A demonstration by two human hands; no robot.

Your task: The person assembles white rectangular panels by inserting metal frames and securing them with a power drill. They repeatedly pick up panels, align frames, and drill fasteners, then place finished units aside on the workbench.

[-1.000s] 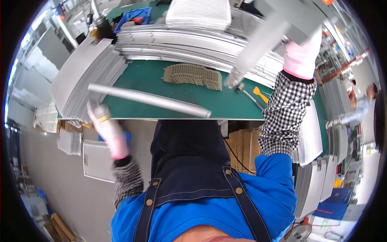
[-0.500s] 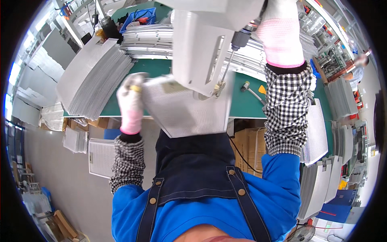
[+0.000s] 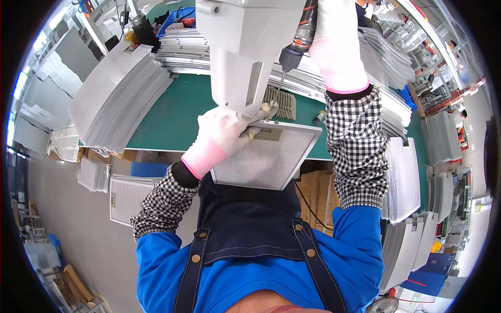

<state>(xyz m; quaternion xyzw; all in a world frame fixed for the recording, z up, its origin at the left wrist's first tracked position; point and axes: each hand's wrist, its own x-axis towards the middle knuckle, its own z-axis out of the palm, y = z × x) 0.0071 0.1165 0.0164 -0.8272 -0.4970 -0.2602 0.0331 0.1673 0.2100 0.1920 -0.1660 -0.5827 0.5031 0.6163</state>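
A metal mesh filter panel (image 3: 261,159) with a thin frame and a small grey inset plate is tilted over the near edge of the bench, against my apron. My left hand (image 3: 222,130), in a white glove with a pink cuff, is closed on its upper left edge, thumb on the face; some fingers hide behind the machine. A pale grey machine head (image 3: 242,57) hangs above, its tip beside these fingers. My right hand (image 3: 339,57), gloved too, is closed on a black-and-red electric screwdriver (image 3: 305,28), bit pointing down; its fingers are largely out of frame.
A row of small metal pieces (image 3: 281,103) sits on the green bench (image 3: 188,109) behind the panel. Stacked mesh panels stand left (image 3: 117,101) and right (image 3: 402,180). A hammer head (image 3: 319,117) shows beside my right sleeve. Cartons (image 3: 315,195) are under the bench.
My left hand has moved right, along the panel to its upper edge under the machine. The panel has turned and shifted right. My right hand and the screwdriver have moved left and up.
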